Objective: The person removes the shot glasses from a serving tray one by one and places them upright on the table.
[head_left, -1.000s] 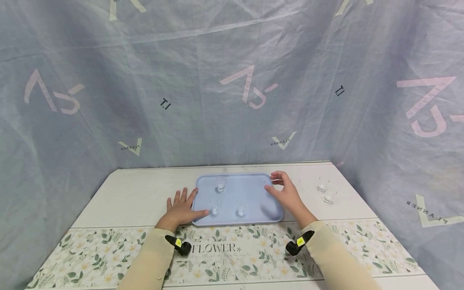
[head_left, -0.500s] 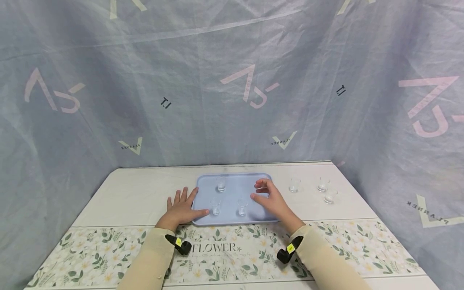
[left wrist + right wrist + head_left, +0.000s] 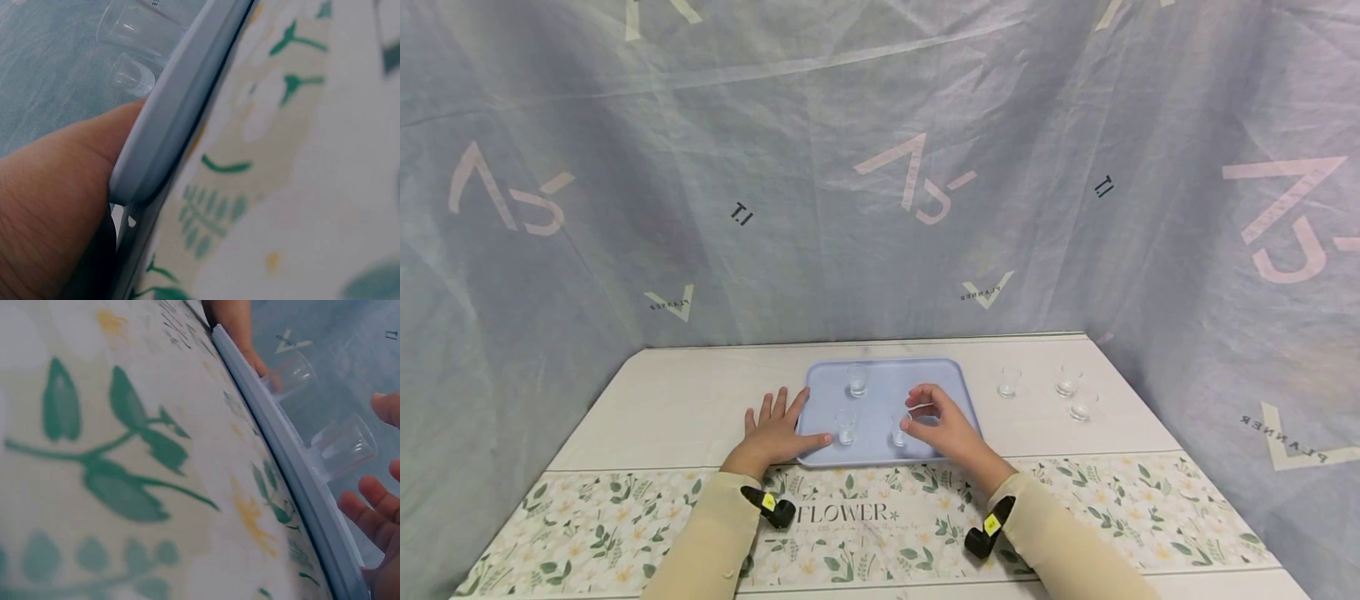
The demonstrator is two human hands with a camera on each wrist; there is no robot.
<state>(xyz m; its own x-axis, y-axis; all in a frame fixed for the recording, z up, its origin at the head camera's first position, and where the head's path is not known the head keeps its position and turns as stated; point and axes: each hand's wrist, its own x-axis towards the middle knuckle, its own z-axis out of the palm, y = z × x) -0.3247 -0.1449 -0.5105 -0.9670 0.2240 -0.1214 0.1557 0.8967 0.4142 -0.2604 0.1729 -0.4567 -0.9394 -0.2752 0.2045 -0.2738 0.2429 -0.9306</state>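
Note:
A light blue tray (image 3: 898,375) holds three small clear shot glasses, all upright. One shot glass (image 3: 857,382) stands toward the back left, another shot glass (image 3: 846,428) at the front left, and a third shot glass (image 3: 897,431) near the front middle. My left hand (image 3: 771,437) lies spread at the tray's left edge, its thumb over the rim. Over the tray's right part, my right hand (image 3: 949,431) has thumb and fingers apart beside the front-middle glass. In the right wrist view, this glass (image 3: 345,449) stands just off the fingertips.
To the right of the tray, a shot glass (image 3: 1008,383) stands alone on the white table. Farther right are two more close together, a rear glass (image 3: 1066,382) and a front glass (image 3: 1081,407). A flowered strip (image 3: 880,533) crosses the table's front; grey curtains (image 3: 820,208) surround it.
My right hand has moved left and toward me, from the tray's right edge to the front-middle glass, revealing the lone glass at right. My left hand has stayed put.

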